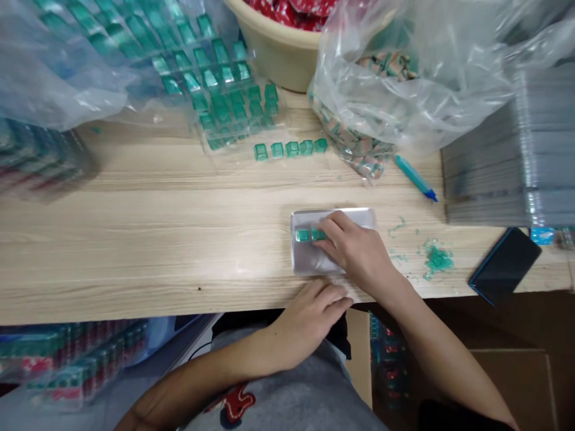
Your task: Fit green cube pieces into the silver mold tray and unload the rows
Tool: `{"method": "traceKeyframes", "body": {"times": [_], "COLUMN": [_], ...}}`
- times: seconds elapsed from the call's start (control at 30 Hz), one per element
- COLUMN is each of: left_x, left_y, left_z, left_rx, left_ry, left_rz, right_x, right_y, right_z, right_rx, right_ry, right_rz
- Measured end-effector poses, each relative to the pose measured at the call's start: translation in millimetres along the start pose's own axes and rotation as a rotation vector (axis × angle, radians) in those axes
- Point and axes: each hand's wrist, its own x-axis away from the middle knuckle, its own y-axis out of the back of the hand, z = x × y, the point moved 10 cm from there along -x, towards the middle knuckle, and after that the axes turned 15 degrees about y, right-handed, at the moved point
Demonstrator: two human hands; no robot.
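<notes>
On the table in front of me lies a shallow clear plastic tray (309, 260) with rounded corners. One small green translucent block (302, 235) sits at its left end. Beside that block, my right hand (359, 245) pinches a second green block (318, 234) between thumb and fingers, at the tray's surface. The fingers cover part of this second block. My left hand (312, 308) rests at the table's front edge, just below the tray, fingers laid loosely out with nothing visible in them.
Behind the tray stands a row of green blocks (291, 149), with sheets of more (238, 108). A tub (278, 48) and a plastic bag (417, 102) of small pieces stand farther back. Right are a blue pen (415, 178), green scraps (438, 259), stacked trays (485, 155) and a phone (505, 266).
</notes>
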Motion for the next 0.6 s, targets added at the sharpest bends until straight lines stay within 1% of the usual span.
{"method": "traceKeyframes", "body": {"times": [0.03, 0.1, 0.13, 0.17, 0.2, 0.27, 0.3, 0.33, 0.37, 0.47, 0.6], "left_x": [-3.0, -7.3, -9.0, -10.7, -12.0, -12.0, -10.9, -10.4, -11.1, -16.6, -18.7], "left_y": [-3.0, -1.6, 3.3, 12.6, 25.7, 54.3, 66.1, 74.1, 77.4, 74.0, 76.7], "left_z": [-6.5, -16.2, -17.5, -15.8, -11.2, 0.3, 2.2, -0.1, -5.2, -20.2, -19.2], "left_rx": [-0.038, -0.029, 0.024, 0.090, 0.146, 0.173, 0.137, 0.084, 0.029, -0.072, -0.052], "left_ry": [-0.032, -0.079, -0.077, -0.054, -0.014, 0.083, 0.107, 0.102, 0.077, 0.013, 0.078], "left_rz": [-0.003, -0.006, -0.009, -0.040, -0.106, -0.288, -0.373, -0.431, -0.452, -0.421, -0.446], "right_x": [4.5, 21.2, 31.7, 41.5, 49.4, 59.2, 61.7, 62.5, 61.9, 57.9, 59.1], "right_y": [8.9, 27.3, 31.6, 31.5, 28.8, 21.7, 19.1, 17.9, 17.7, 17.2, 21.7], "right_z": [-4.2, -16.6, -22.5, -26.0, -26.4, -20.7, -16.4, -11.8, -6.6, 9.0, 25.7], "right_rx": [-0.115, -0.451, -0.642, -0.824, -0.977, -1.171, -1.221, -1.255, -1.280, -1.347, -1.416], "right_ry": [-0.045, -0.165, -0.233, -0.296, -0.350, -0.421, -0.440, -0.442, -0.429, -0.377, -0.263], "right_rz": [-0.093, -0.337, -0.445, -0.520, -0.565, -0.590, -0.595, -0.604, -0.614, -0.609, -0.580]}}
